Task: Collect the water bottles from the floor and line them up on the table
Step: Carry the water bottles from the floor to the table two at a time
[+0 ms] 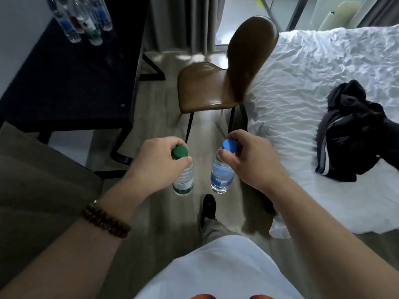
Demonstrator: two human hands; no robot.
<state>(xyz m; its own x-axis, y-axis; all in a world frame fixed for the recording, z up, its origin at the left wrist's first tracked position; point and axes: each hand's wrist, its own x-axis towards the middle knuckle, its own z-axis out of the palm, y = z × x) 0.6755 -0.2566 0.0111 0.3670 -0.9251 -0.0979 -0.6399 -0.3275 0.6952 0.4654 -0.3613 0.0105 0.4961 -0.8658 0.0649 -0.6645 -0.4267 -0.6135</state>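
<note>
My left hand [155, 160] grips a clear bottle with a green cap [183, 178] by its neck, and it hangs upright above the floor. My right hand [248, 158] holds a clear bottle with a blue cap and blue label [222, 175] the same way, just to the right of the first. Both bottles are off the ground, in front of me. On the black table [69, 83] at the upper left, several bottles [82, 20] stand close together near the far edge.
A brown chair [216, 83] stands straight ahead between the table and a bed with white sheets [313, 104] on the right. A dark garment [354, 134] lies on the bed. A grey-brown seat [43, 180] is at my left. My foot [208, 206] is on the wooden floor.
</note>
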